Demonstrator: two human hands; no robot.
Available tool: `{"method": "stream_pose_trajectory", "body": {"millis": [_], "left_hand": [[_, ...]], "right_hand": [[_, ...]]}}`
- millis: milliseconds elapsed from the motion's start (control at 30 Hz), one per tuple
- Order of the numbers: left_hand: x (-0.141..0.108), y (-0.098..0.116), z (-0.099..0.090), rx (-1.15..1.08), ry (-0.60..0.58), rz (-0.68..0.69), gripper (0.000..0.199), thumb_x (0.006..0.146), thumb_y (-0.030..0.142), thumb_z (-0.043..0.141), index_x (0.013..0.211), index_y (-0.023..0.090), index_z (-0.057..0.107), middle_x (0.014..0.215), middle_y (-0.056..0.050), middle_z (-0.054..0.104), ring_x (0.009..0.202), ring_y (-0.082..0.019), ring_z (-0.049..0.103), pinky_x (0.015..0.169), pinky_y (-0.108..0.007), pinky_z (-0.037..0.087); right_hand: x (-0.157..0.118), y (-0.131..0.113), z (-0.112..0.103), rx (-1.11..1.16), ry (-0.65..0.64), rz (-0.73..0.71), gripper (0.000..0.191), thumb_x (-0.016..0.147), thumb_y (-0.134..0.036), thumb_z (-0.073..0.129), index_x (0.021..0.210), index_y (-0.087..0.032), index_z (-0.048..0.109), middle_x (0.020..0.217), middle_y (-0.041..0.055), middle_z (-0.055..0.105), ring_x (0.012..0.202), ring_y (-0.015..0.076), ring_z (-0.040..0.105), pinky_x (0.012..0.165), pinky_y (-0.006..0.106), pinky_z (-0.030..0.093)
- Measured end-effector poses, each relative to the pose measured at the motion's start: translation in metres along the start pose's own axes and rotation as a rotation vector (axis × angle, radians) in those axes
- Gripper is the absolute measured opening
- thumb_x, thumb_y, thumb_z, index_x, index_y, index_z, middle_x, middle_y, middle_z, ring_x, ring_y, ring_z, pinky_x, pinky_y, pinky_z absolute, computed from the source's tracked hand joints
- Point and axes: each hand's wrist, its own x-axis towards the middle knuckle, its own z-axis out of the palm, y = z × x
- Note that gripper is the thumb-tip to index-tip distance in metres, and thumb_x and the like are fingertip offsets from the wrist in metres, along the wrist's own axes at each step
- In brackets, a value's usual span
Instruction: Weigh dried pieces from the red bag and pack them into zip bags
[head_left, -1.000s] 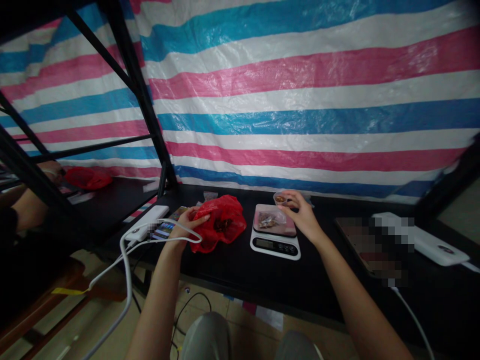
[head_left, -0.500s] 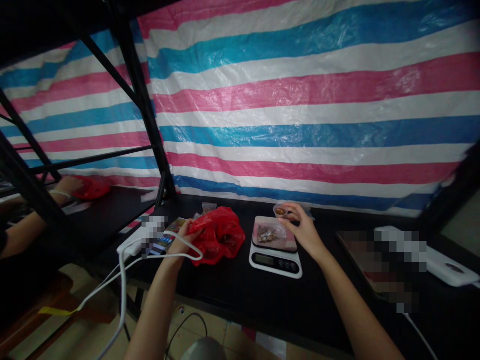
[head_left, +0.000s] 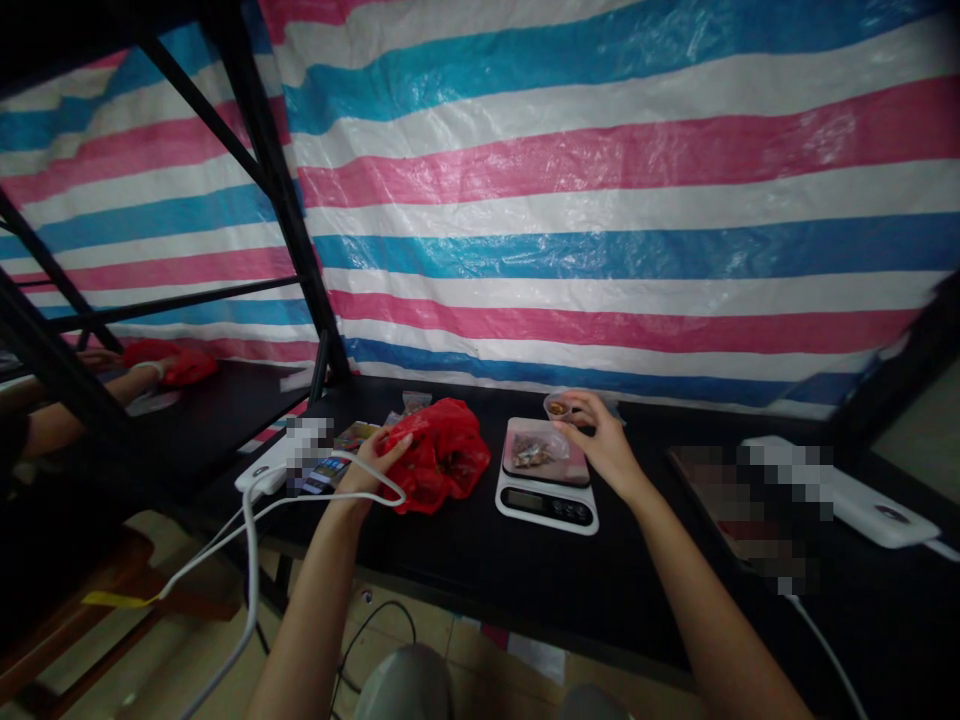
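My left hand is closed on the left side of a crumpled red plastic bag, whose mouth faces up with dark contents inside. Between thumb and fingers, my right hand holds a small clear plastic cup with brownish bits in it. The cup is just beyond the back edge of a white kitchen scale. On the scale's pan lies a small clear bag of small pieces, too fine to name. The scale's display cannot be read.
A white power strip and a phone lie left, with a white cable looping over my left wrist. Small clear packets sit behind the red bag. At right are a dark tablet-like device and another white strip. A co-worker's arms show far left.
The view has tilted down slightly. My left hand has shifted its hold on the red bag, its thumb now showing on top. The right hand keeps the cup behind the scale.
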Motion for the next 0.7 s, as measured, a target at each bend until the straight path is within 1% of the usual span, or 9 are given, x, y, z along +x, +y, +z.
{"method": "stream_pose_trajectory", "body": {"millis": [67, 133, 233, 300, 400, 467, 567, 633, 700], "left_hand": [[0.001, -0.002, 0.0, -0.122, -0.012, -0.044, 0.05, 0.052, 0.043, 0.075, 0.088, 0.013, 0.059, 0.078, -0.005, 0.067, 0.071, -0.02, 0.064, 0.067, -0.031, 0.051], [0.003, -0.006, -0.003, -0.175, -0.019, -0.067, 0.05, 0.049, 0.037, 0.079, 0.088, 0.014, 0.059, 0.077, -0.003, 0.067, 0.068, -0.019, 0.064, 0.065, -0.029, 0.051], [0.007, -0.011, -0.007, -0.17, -0.036, -0.051, 0.047, 0.045, 0.03, 0.081, 0.083, 0.014, 0.059, 0.072, -0.001, 0.066, 0.064, -0.016, 0.063, 0.062, -0.028, 0.05], [0.009, -0.014, -0.009, -0.153, -0.038, -0.037, 0.045, 0.044, 0.03, 0.081, 0.08, 0.014, 0.058, 0.07, 0.0, 0.065, 0.062, -0.016, 0.062, 0.061, -0.027, 0.049], [0.014, -0.017, -0.008, -0.107, -0.006, -0.021, 0.045, 0.044, 0.033, 0.08, 0.079, 0.014, 0.058, 0.069, 0.0, 0.064, 0.062, -0.016, 0.061, 0.061, -0.027, 0.048], [0.017, -0.018, -0.008, -0.007, 0.054, 0.017, 0.041, 0.048, 0.037, 0.076, 0.077, 0.014, 0.058, 0.068, -0.001, 0.063, 0.062, -0.017, 0.06, 0.061, -0.027, 0.047], [0.018, -0.02, -0.013, 0.314, 0.207, 0.134, 0.031, 0.055, 0.038, 0.069, 0.072, 0.015, 0.058, 0.066, -0.002, 0.061, 0.065, -0.019, 0.059, 0.063, -0.028, 0.046], [0.015, -0.02, -0.02, 0.558, 0.303, 0.199, 0.024, 0.061, 0.034, 0.064, 0.077, 0.017, 0.058, 0.071, -0.003, 0.061, 0.072, -0.022, 0.06, 0.068, -0.03, 0.045], [0.009, -0.02, -0.027, 0.775, 0.359, 0.227, 0.025, 0.067, 0.029, 0.058, 0.089, 0.018, 0.056, 0.083, -0.006, 0.061, 0.082, -0.025, 0.06, 0.074, -0.033, 0.045]], "right_hand": [[0.0, -0.001, 0.0, -0.007, 0.003, -0.002, 0.038, 0.071, -0.033, 0.064, 0.104, -0.024, 0.049, 0.106, 0.0064, 0.062, 0.091, 0.0217, 0.062, 0.08, 0.038, 0.049], [0.0, -0.002, -0.001, -0.008, 0.007, -0.002, 0.037, 0.071, -0.033, 0.064, 0.104, -0.024, 0.049, 0.106, 0.0064, 0.062, 0.091, 0.0218, 0.062, 0.08, 0.038, 0.049], [0.0, -0.003, -0.001, -0.002, 0.009, 0.0, 0.038, 0.071, -0.032, 0.064, 0.104, -0.023, 0.049, 0.106, 0.0064, 0.062, 0.09, 0.0212, 0.062, 0.08, 0.038, 0.049], [0.0, -0.004, -0.001, -0.003, 0.008, -0.001, 0.038, 0.071, -0.032, 0.064, 0.104, -0.023, 0.049, 0.106, 0.0062, 0.063, 0.089, 0.0206, 0.063, 0.081, 0.037, 0.049], [0.0, -0.004, 0.0, -0.002, 0.008, -0.001, 0.038, 0.07, -0.031, 0.064, 0.104, -0.023, 0.049, 0.104, 0.006, 0.063, 0.088, 0.0201, 0.063, 0.08, 0.036, 0.049], [0.0, -0.003, 0.0, 0.001, 0.009, 0.001, 0.038, 0.07, -0.032, 0.065, 0.104, -0.023, 0.049, 0.104, 0.006, 0.063, 0.087, 0.0199, 0.063, 0.079, 0.035, 0.049], [0.0, -0.002, 0.0, 0.005, -0.001, 0.006, 0.038, 0.07, -0.032, 0.065, 0.104, -0.024, 0.049, 0.104, 0.0057, 0.062, 0.087, 0.0198, 0.063, 0.079, 0.035, 0.049], [-0.001, -0.001, 0.001, 0.001, -0.007, 0.011, 0.039, 0.07, -0.032, 0.065, 0.104, -0.024, 0.049, 0.104, 0.0055, 0.062, 0.087, 0.0199, 0.063, 0.079, 0.035, 0.05], [-0.001, 0.0, 0.001, -0.005, -0.009, 0.011, 0.039, 0.07, -0.033, 0.065, 0.104, -0.024, 0.048, 0.104, 0.0056, 0.063, 0.085, 0.0198, 0.063, 0.078, 0.036, 0.05]]}}
